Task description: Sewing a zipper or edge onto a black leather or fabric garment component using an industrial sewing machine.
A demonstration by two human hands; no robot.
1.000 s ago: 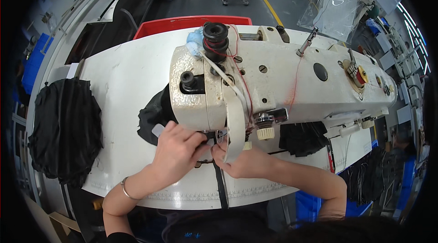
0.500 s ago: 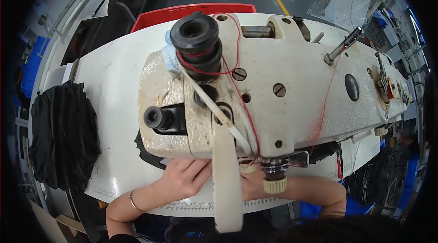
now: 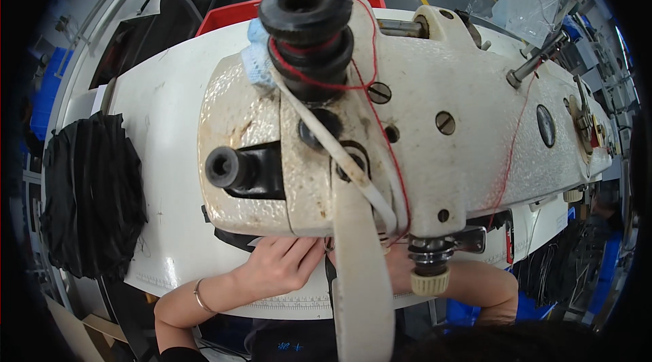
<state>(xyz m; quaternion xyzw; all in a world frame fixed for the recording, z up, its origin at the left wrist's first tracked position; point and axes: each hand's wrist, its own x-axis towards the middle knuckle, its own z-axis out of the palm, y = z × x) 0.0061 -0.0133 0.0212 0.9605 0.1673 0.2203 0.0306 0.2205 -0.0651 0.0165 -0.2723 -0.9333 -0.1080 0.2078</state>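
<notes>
A white sewing machine head (image 3: 380,151) fills the middle of the view and hides its needle area. Just below its left end is my left hand (image 3: 282,265), fingers bent and pressed together at a piece of black fabric (image 3: 234,238). The fingertips are partly out of sight under the machine. A narrow dark strip (image 3: 331,272) shows beside those fingers. My right hand (image 3: 399,265) lies behind the pale lever (image 3: 363,280) and the tension knob (image 3: 430,280), so its fingers are hidden. Red thread (image 3: 387,138) runs down the machine's front.
A bundle of black fabric (image 3: 92,195) rests on the left of the white table (image 3: 170,158). Behind the machine stands a red bin (image 3: 231,17). A clear plastic bag (image 3: 526,2) hangs at the far right, and a thread post (image 3: 540,60) sticks up from the machine.
The machine looks larger and its top sits higher and further right, as the view has shifted. The dark strip beside my left fingers shows more now. My hands stay at nearly the same place.
</notes>
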